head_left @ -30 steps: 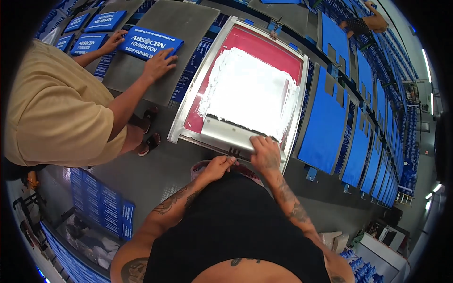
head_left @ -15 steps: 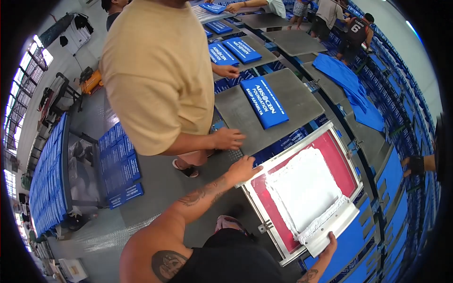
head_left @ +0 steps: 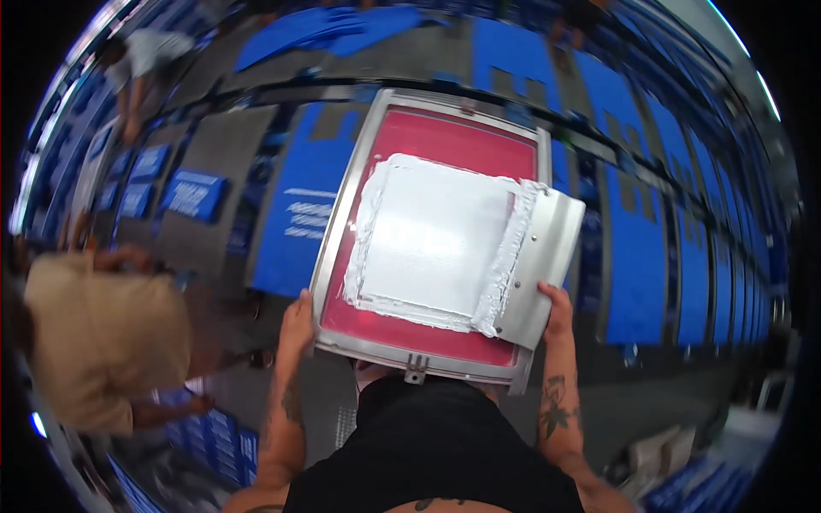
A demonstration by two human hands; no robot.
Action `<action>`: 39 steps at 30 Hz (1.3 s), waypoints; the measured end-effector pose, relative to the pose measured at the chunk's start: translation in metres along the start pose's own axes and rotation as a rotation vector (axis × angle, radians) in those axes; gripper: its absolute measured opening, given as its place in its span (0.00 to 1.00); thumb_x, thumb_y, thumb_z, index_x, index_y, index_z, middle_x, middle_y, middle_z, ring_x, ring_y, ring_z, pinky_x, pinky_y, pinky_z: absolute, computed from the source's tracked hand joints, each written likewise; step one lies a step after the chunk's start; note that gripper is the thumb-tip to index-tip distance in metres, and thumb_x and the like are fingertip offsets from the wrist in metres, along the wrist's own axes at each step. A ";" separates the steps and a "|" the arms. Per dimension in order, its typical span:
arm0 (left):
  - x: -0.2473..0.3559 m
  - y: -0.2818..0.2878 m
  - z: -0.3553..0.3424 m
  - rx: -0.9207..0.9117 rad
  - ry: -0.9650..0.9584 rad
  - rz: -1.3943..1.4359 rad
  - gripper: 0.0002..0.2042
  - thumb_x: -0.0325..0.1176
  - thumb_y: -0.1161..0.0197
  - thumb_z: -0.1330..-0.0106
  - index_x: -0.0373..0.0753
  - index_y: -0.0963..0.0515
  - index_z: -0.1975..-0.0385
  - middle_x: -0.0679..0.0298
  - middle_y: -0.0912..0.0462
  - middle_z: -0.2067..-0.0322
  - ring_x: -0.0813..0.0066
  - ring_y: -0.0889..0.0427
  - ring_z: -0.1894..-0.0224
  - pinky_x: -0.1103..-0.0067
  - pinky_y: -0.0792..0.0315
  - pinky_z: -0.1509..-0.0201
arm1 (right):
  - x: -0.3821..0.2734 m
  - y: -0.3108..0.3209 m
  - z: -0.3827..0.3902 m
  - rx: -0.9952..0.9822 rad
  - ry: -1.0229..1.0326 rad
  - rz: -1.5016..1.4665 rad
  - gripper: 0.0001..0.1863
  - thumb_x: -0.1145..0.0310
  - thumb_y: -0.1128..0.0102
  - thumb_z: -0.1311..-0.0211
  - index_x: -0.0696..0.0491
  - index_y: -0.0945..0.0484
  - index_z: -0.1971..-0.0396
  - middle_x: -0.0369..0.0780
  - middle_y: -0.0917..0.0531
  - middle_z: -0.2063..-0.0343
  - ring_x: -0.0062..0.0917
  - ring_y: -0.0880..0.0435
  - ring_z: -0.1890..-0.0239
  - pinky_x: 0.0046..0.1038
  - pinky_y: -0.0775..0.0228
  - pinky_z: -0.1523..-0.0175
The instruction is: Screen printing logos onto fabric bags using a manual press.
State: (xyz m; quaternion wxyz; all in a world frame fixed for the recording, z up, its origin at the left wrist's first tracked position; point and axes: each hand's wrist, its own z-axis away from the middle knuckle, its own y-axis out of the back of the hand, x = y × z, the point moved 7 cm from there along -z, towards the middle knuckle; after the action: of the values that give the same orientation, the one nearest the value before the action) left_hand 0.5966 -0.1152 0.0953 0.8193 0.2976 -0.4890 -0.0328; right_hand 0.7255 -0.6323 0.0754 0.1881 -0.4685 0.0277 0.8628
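Head view: white lettering in several lines marks a blue cloth (head_left: 295, 214) left of the metal frame (head_left: 346, 209), and the folded blue bundles (head_left: 193, 195) farther left carry white print too blurred to read. The frame sits in front of the person's torso, its pink mesh (head_left: 462, 132) bearing a broad patch of white paste (head_left: 428, 244). The left hand (head_left: 297, 323) grasps the frame's lower left edge; the right hand (head_left: 558, 312) grips the outer edge of the silver scraper (head_left: 547, 265), which lies along the paste's right side. Grey boards (head_left: 209, 162) and rows of blue panels (head_left: 637, 282) fill the room beyond; a person in a tan shirt (head_left: 111, 333) stands at left, and a light strip (head_left: 768, 96) glows at upper right.
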 end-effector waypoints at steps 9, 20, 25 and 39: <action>-0.002 0.034 -0.005 -0.023 0.029 -0.161 0.33 0.55 0.61 0.27 0.23 0.24 0.65 0.38 0.21 0.68 0.44 0.22 0.63 0.64 0.31 0.55 | -0.001 -0.048 0.024 -0.137 -0.054 -0.074 0.24 0.65 0.38 0.47 0.65 0.26 0.53 0.46 0.18 0.62 0.34 0.17 0.61 0.33 0.23 0.55; -0.026 0.018 -0.014 -0.029 -0.070 -0.131 0.36 0.57 0.64 0.27 0.21 0.24 0.64 0.39 0.19 0.70 0.47 0.19 0.62 0.65 0.30 0.55 | 0.004 -0.051 0.015 -0.335 -0.072 -0.002 0.20 0.62 0.36 0.45 0.61 0.23 0.58 0.44 0.17 0.65 0.33 0.15 0.64 0.35 0.21 0.57; -0.053 -0.001 -0.014 -0.024 0.033 -0.113 0.34 0.56 0.63 0.27 0.23 0.24 0.57 0.38 0.19 0.62 0.48 0.20 0.55 0.68 0.30 0.49 | 0.036 -0.037 -0.001 -0.400 -0.194 -0.098 0.22 0.61 0.37 0.45 0.62 0.23 0.56 0.45 0.17 0.64 0.34 0.15 0.64 0.35 0.21 0.56; -0.058 -0.006 -0.019 -0.025 0.023 -0.127 0.31 0.54 0.64 0.25 0.26 0.25 0.54 0.39 0.21 0.60 0.47 0.21 0.55 0.68 0.31 0.50 | 0.054 -0.024 -0.008 -0.258 -0.212 -0.196 0.22 0.66 0.38 0.46 0.65 0.26 0.55 0.48 0.18 0.62 0.37 0.16 0.61 0.37 0.22 0.53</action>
State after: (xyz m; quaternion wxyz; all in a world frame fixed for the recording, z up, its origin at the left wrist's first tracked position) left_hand 0.5834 -0.0921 0.0401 0.8249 0.3181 -0.4590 -0.0875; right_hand 0.7140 -0.5959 0.0297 0.2117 -0.3955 -0.1489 0.8813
